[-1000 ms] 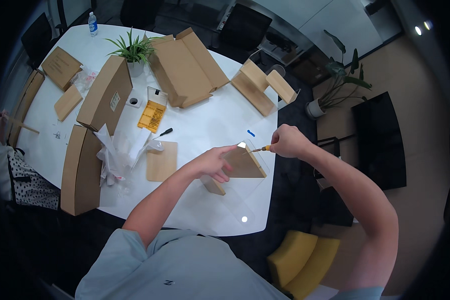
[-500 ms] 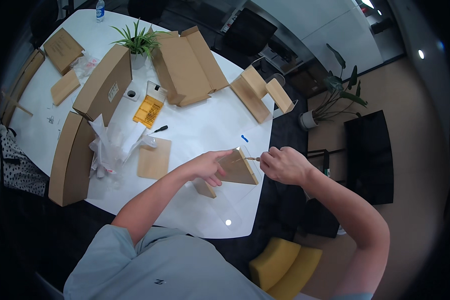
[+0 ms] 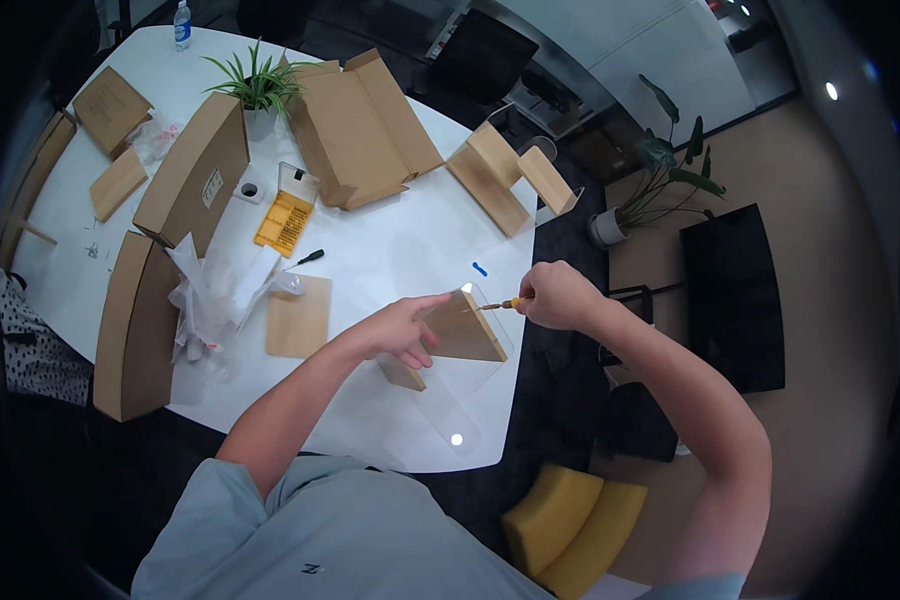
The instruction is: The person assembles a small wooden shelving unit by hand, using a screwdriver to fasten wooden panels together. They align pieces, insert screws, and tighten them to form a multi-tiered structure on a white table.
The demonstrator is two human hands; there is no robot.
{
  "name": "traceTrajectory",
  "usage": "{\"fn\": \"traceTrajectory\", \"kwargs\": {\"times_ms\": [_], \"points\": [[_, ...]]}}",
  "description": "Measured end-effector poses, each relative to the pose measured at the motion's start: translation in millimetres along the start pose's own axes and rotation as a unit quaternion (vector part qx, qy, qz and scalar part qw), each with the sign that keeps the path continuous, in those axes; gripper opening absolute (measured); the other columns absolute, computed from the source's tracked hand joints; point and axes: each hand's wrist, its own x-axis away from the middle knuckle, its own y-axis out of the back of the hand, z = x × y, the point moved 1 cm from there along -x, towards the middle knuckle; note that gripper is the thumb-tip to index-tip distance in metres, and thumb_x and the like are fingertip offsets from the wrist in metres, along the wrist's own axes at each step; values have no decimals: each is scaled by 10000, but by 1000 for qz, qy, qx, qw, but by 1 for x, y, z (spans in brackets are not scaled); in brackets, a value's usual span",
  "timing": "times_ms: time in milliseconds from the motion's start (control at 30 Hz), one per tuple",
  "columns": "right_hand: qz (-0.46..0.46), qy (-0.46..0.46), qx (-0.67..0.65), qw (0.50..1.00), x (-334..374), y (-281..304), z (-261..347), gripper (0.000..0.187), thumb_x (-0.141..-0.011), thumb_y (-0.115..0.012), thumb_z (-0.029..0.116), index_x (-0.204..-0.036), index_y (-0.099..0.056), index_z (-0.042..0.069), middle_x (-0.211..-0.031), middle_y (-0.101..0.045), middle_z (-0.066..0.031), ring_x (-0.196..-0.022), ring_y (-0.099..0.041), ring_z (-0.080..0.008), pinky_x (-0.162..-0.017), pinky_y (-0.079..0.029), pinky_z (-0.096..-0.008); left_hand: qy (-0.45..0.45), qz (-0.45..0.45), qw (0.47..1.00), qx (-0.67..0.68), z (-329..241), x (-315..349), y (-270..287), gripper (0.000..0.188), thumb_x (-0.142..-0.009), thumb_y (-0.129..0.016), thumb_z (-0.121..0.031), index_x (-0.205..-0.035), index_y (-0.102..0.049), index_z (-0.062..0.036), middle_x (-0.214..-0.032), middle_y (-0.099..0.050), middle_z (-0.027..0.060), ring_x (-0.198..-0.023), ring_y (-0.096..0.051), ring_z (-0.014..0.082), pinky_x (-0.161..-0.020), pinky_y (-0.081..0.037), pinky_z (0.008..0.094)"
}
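My right hand (image 3: 562, 297) is closed round the handle of a screwdriver (image 3: 509, 304). The shaft points left, its tip at the edge of a wooden board (image 3: 462, 332) standing near the table's right side. My left hand (image 3: 406, 328) grips that board from the left, index finger stretched along its top and the other fingers bent. Below the left hand a smaller wooden piece (image 3: 402, 375) shows in part. A clear plastic panel (image 3: 446, 412) with rounded ends lies about these pieces. Whether the screwdriver tip sits in a screw is too small to tell.
A flat wooden board (image 3: 299, 317), plastic wrapping (image 3: 210, 310) and a black-handled tool (image 3: 311, 257) lie left. Behind are an orange packet (image 3: 285, 222), an open cardboard box (image 3: 360, 125), a potted plant (image 3: 258, 90) and a wood-and-clear-plastic stand (image 3: 490, 190). Cardboard boxes (image 3: 135, 320) stand at left.
The view has shifted slightly. My right hand has changed its hold, and more of the screwdriver's yellowish handle shows. My left hand keeps its place on the board.
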Motion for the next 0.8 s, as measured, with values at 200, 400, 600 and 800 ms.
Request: {"fn": "traceTrajectory", "kwargs": {"times_ms": [200,400,600,800], "points": [[-155,271,327,892,23,-5,7,168,-986,-666,178,-1070,-657,32,-814,-670,-77,-736,-734,-245,-620,-577,-364,2,-7,1000,11,-2,1,-1,772,-980,-289,57,-1681,-204,-255,-1351,-621,246,-985,-773,296,-860,-668,358],[-188,367,415,811,20,-3,5,127,-958,-662,138,-938,-702,19,-830,-686,-55,-723,-736,-238,-629,-596,-348,-2,3,999,40,7,-4,2,799,-973,-302,88,-1682,-205,-267,-1374,-582,299,-949,-773,322,-813,-664,358],[-63,190,290,936,21,1,15,137,-878,-721,130,-918,-736,0,-844,-737,-140,-788,-765,-262,-659,-610,-396,8,-1,1000,9,-2,-6,-1,782,-972,-290,72,-1681,-211,-249,-1366,-617,262,-974,-775,303,-851,-665,355],[32,-54,26,998,-18,6,-5,292,-899,-721,211,-1024,-750,-51,-949,-761,-215,-887,-760,-335,-780,-616,-396,0,-6,1000,-1,-6,-10,-4,780,-974,-293,71,-1681,-211,-250,-1362,-617,261,-963,-777,301,-855,-664,353]]}}
